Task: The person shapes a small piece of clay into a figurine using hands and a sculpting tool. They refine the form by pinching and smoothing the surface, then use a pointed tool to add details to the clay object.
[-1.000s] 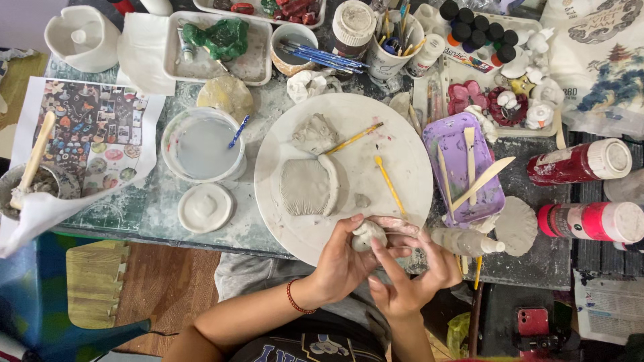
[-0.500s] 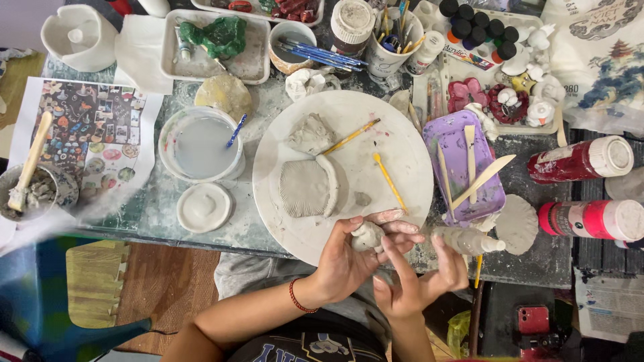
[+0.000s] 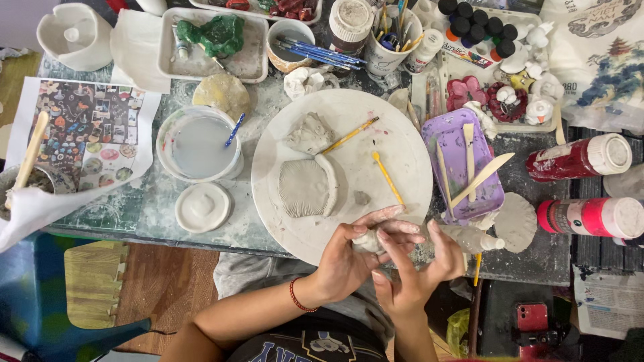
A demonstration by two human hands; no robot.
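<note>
My left hand [image 3: 349, 258] is closed around a small lump of grey clay [image 3: 367, 242] at the near edge of a round white board [image 3: 402, 147]. My right hand [image 3: 419, 268] presses its fingers against the same lump from the right. On the board lie a flat ribbed clay shell piece [image 3: 305, 188], a rougher clay piece [image 3: 307, 133], a small clay crumb [image 3: 361, 198] and two yellow modelling tools [image 3: 388, 177]. A red bracelet sits on my left wrist.
A water tub [image 3: 198, 147] with a blue tool and a white lid [image 3: 203, 206] stand left of the board. A purple tray [image 3: 463, 167] with wooden tools, two red paint bottles [image 3: 580, 157] and a flat clay disc [image 3: 515, 221] are at right. Brushes, cups and paint pots crowd the back.
My right hand has shifted closer onto the clay lump, its fingers now wrapping over it. The left hand keeps its hold in the same spot.
</note>
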